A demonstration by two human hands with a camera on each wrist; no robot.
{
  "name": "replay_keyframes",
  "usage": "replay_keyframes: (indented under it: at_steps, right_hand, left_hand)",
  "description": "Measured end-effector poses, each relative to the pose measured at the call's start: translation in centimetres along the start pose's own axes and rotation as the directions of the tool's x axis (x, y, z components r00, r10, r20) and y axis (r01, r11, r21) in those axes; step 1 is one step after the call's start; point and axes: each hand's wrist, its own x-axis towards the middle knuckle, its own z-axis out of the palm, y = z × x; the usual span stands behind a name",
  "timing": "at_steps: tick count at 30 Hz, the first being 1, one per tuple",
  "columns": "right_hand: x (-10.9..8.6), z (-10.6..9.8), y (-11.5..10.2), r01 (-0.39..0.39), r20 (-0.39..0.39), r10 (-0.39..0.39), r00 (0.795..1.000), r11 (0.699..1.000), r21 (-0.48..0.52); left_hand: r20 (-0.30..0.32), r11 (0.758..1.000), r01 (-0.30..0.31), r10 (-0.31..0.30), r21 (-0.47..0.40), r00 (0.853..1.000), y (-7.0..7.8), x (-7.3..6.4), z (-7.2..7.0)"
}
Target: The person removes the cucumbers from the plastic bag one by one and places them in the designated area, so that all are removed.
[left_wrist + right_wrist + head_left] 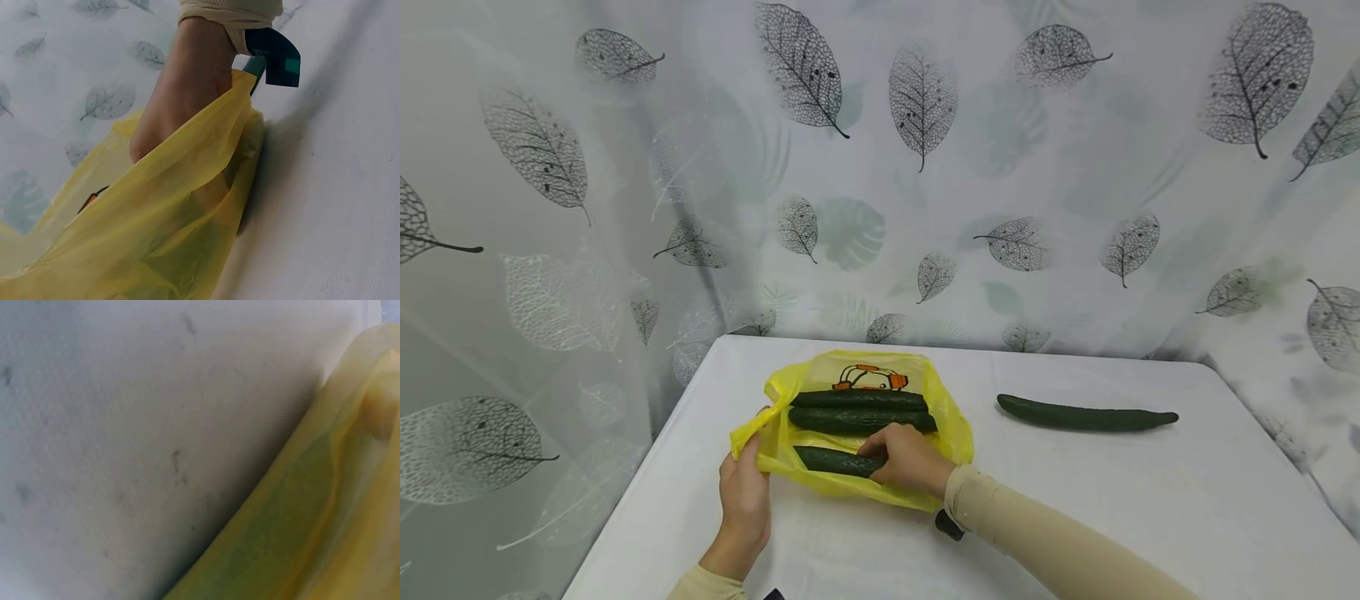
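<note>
A yellow plastic bag [853, 367] lies open on the white table [1150, 508]. Two dark green cucumbers [857, 400] [850, 420] lie side by side inside it. My right hand [906, 458] reaches into the bag's mouth and grips a third cucumber [829, 460] near the front edge. My left hand [745, 492] pinches the bag's left rim and holds it up. In the left wrist view the right hand [181, 94] sits behind the yellow bag [156, 237] film. The right wrist view shows only the bag [312, 506] close up against the table [125, 425].
Another long cucumber [1086, 414] lies loose on the table to the right of the bag. A leaf-patterned curtain [925, 167] hangs behind the table and along both sides. The table's left edge [647, 467] runs close to my left hand.
</note>
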Motion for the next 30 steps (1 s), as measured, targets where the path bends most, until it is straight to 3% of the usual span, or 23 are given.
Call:
replay_keyframes:
  at_steps: [14, 30]
  right_hand:
    - [-0.2, -1.0, 0.0, -0.062, -0.016, 0.065, 0.998, 0.992, 0.108]
    - [-0.3, -2.7, 0.1, -0.017, -0.082, 0.036, 0.996, 0.975, 0.222]
  left_hand:
    - [0.029, 0.999, -0.043, 0.042, 0.008, 0.999, 0.0, -0.1, -0.2]
    - [0.002, 0.998, -0.054, 0.054, -0.022, 0.999, 0.3, -0.1, -0.2]
